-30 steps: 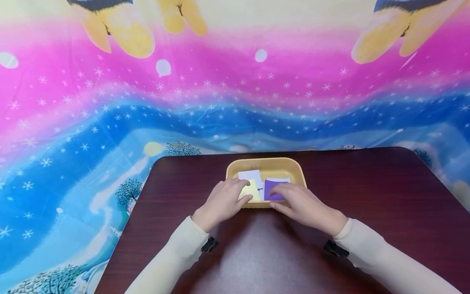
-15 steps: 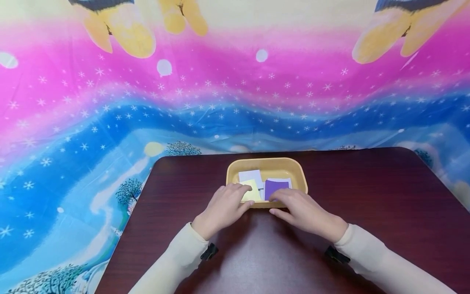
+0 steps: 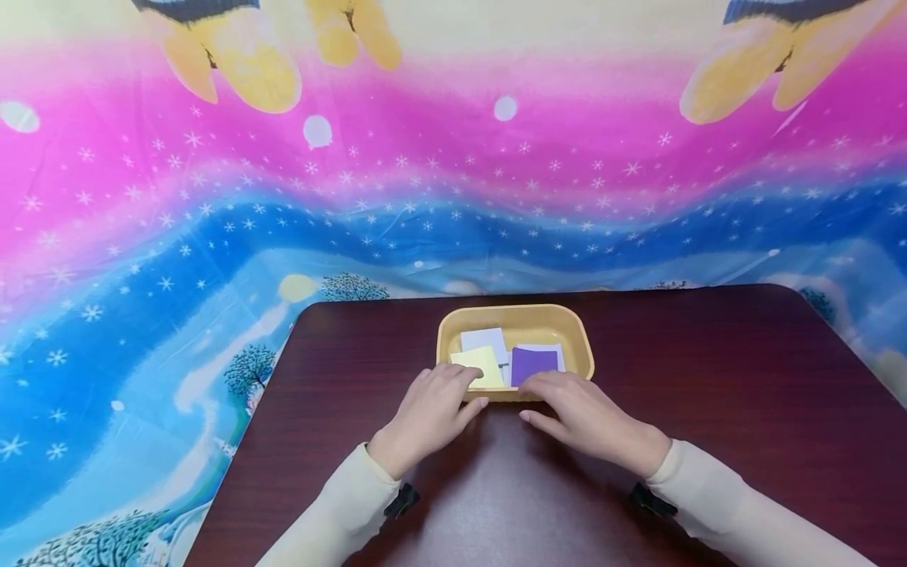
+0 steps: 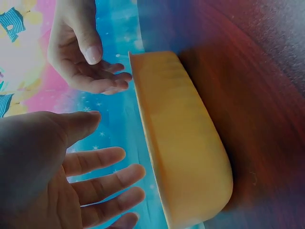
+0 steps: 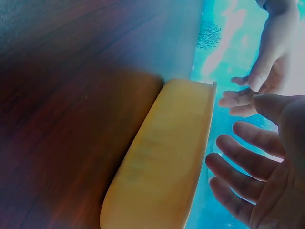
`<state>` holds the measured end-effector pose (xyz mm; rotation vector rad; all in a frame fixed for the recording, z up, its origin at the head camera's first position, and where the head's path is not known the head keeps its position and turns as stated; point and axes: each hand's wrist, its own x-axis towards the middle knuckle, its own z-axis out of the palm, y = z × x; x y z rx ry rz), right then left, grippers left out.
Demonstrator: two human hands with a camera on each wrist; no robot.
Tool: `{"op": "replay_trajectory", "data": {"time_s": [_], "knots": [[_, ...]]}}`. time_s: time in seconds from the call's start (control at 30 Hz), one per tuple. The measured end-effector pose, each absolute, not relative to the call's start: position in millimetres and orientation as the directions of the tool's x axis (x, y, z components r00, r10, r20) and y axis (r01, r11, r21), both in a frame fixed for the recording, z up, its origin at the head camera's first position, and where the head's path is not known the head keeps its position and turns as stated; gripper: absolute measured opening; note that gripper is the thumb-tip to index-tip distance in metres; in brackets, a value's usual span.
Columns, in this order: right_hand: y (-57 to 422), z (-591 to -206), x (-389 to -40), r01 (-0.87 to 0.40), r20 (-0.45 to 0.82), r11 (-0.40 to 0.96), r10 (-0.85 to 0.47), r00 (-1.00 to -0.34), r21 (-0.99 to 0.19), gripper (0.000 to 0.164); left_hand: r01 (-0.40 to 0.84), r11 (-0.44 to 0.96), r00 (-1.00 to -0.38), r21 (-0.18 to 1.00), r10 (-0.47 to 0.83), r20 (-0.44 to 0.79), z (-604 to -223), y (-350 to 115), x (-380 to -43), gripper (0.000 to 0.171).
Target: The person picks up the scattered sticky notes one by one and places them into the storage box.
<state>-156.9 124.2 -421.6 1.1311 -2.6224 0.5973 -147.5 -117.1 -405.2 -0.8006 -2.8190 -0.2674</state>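
Observation:
A yellow plastic basket stands near the table's far edge. Inside lie a pale yellow square of paper, a purple square and white squares partly under them. My left hand hovers over the basket's near left rim, fingers spread and relaxed, with nothing held. At the near right rim, my right hand is poised likewise, thumb apart from the fingers. Both wrist views show the fingertips above the basket's rim, apart from its outer wall.
The dark red-brown table spreads around the basket on all sides. Behind it hangs a colourful cloth with snowflakes and trees. A black strap part sits at the left wrist, another at the right.
Both hands have drawn back slightly toward the near side, uncovering more of the yellow and purple squares. The basket and papers have stayed in place.

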Motion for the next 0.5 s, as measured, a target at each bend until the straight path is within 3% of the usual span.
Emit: {"op": "replay_trajectory", "data": {"time_s": [0.5], "knots": [[126, -427, -149, -0.770, 0.447, 0.591, -0.637, -0.628, -0.240, 0.032, 0.542, 0.828, -0.817, 0.147, 0.478, 0.321, -419, -117, -133, 0.040]]}}
